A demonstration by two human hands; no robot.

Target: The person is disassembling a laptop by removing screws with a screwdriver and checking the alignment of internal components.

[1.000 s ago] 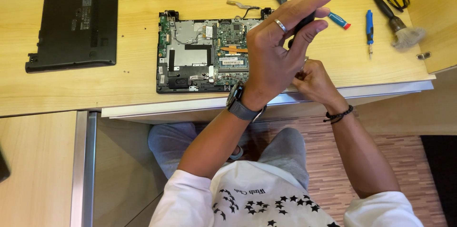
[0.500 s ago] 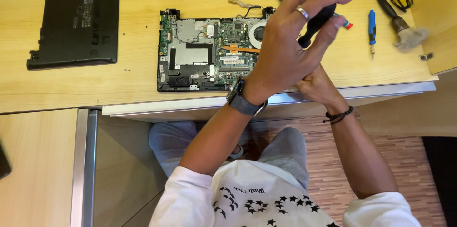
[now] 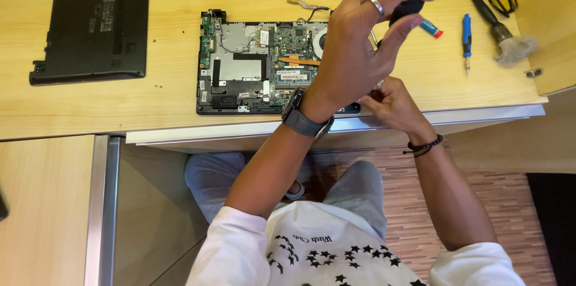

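Here, my left hand (image 3: 360, 52) is curled around the black handle of a screwdriver (image 3: 408, 9), raised over the right end of the opened laptop (image 3: 252, 67). Its shaft runs down toward my right hand (image 3: 390, 103), whose fingers pinch together at the laptop's near edge; whether they hold the tip I cannot tell. The right hand sits nearer the board.

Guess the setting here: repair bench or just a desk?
Probably a home or small-shop desk used for electronics repair: opened laptop with its board bare, its black bottom cover set aside, a blue screwdriver and brush.
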